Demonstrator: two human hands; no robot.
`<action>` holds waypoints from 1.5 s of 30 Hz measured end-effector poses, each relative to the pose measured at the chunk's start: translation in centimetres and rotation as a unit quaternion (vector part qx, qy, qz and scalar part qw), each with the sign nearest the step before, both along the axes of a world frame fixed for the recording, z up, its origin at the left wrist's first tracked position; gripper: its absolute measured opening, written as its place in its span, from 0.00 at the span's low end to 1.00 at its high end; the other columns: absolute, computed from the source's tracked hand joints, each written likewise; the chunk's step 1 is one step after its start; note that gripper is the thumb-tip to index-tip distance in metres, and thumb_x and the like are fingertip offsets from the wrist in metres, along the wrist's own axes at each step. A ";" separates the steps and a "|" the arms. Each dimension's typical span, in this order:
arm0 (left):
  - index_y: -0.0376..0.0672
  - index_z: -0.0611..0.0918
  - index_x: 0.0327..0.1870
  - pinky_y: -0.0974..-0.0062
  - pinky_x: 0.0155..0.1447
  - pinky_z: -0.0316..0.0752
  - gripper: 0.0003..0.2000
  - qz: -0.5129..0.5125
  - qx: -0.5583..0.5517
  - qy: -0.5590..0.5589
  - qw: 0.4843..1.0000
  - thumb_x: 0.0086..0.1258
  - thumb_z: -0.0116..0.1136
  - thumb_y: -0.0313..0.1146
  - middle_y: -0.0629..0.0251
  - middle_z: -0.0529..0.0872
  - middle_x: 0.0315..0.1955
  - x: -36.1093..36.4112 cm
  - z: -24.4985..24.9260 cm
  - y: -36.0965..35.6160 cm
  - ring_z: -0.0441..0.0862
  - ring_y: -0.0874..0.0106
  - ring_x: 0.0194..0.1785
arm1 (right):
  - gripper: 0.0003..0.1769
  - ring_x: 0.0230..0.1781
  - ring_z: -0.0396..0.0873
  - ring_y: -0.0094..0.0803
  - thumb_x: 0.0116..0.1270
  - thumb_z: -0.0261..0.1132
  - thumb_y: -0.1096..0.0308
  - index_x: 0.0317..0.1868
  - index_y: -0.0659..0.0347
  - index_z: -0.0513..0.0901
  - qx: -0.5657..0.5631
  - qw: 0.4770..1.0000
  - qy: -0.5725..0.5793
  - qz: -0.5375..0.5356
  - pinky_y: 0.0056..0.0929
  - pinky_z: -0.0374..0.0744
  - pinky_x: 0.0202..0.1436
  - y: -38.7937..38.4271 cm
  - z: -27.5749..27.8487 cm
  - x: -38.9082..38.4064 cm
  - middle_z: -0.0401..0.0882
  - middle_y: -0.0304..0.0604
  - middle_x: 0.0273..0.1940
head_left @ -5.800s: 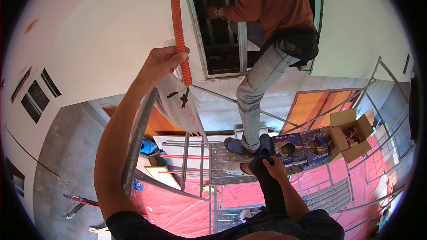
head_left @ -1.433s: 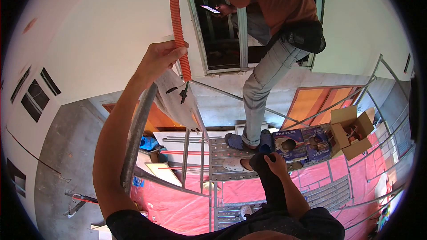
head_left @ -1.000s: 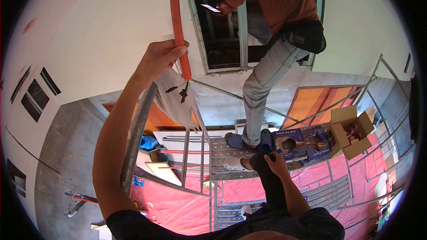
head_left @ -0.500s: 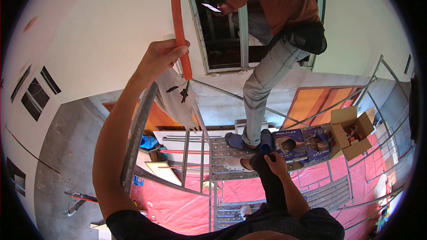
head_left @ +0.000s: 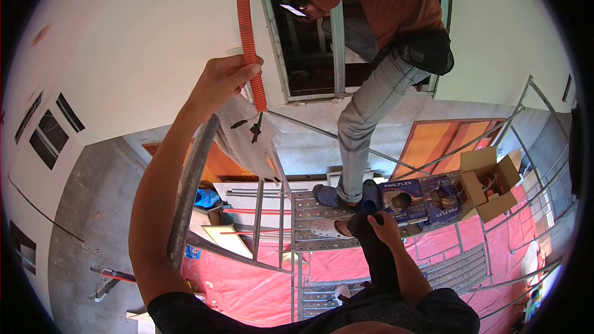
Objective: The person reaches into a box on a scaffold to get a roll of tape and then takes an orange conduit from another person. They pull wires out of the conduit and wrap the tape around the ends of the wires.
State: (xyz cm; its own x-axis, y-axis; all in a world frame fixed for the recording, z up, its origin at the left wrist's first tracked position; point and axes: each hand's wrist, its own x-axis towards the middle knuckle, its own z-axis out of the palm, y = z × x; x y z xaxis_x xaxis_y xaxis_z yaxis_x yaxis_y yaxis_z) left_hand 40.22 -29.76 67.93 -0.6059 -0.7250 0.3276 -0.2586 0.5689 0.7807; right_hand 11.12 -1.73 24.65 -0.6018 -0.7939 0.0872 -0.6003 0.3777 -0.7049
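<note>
My left hand (head_left: 226, 81) is raised, its fingers closed around an orange corrugated conduit (head_left: 245, 18) near its lower end. The conduit runs up and out of the top of the view. Dark wire ends (head_left: 256, 130) show just below its open end. On my bent knee (head_left: 366, 226), in dark trousers, rests my right hand (head_left: 386, 229), fingers apart and holding nothing.
Another person in a brown top (head_left: 396, 0) straddles the window frame (head_left: 338, 49), holding a phone (head_left: 292, 10). Their foot stands on the perforated scaffold plank (head_left: 306, 210). PHILFLEX boxes (head_left: 402, 204) and an open carton (head_left: 495, 195) sit rightward. A scaffold pipe (head_left: 197, 179) rises beside my left arm.
</note>
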 end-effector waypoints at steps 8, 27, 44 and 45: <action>0.40 0.84 0.53 0.83 0.35 0.68 0.23 0.012 0.001 -0.004 1.000 0.68 0.63 0.49 0.71 0.84 0.35 -0.1 0.1 0.2 0.68 0.82 0.29 | 0.30 0.48 0.81 0.54 0.62 0.66 0.42 0.47 0.64 0.81 0.008 1.000 -0.004 -0.001 0.46 0.78 0.51 0.0 0.1 0.0 0.83 0.57 0.44; 0.41 0.85 0.52 0.83 0.34 0.67 0.21 0.002 0.004 0.001 1.000 0.68 0.63 0.49 0.74 0.83 0.35 0.0 0.0 0.1 0.67 0.82 0.29 | 0.31 0.49 0.80 0.54 0.62 0.66 0.42 0.48 0.65 0.81 0.001 1.000 0.000 -0.004 0.45 0.77 0.53 0.0 0.1 0.1 0.83 0.58 0.45; 0.39 0.84 0.52 0.85 0.33 0.67 0.21 -0.017 -0.005 0.008 1.000 0.70 0.61 0.47 0.71 0.84 0.35 0.0 -0.1 0.0 0.68 0.83 0.28 | 0.31 0.49 0.80 0.54 0.62 0.66 0.41 0.48 0.64 0.81 -0.011 1.000 -0.008 -0.002 0.46 0.77 0.53 0.0 0.0 0.1 0.83 0.58 0.44; 0.38 0.84 0.52 0.84 0.33 0.67 0.21 -0.018 -0.005 0.007 1.000 0.70 0.61 0.47 0.71 0.84 0.35 0.1 -0.1 0.0 0.68 0.83 0.29 | 0.31 0.49 0.80 0.54 0.62 0.66 0.41 0.48 0.64 0.81 -0.005 1.000 -0.010 -0.002 0.46 0.77 0.53 -0.1 0.1 0.2 0.83 0.58 0.44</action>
State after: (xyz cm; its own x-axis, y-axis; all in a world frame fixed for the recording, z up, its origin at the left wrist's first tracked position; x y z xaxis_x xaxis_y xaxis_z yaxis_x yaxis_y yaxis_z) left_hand 40.27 -29.78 67.82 -0.6272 -0.6987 0.3441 -0.2257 0.5860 0.7783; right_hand 11.28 -1.79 24.79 -0.6062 -0.7910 0.0830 -0.5852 0.3729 -0.7201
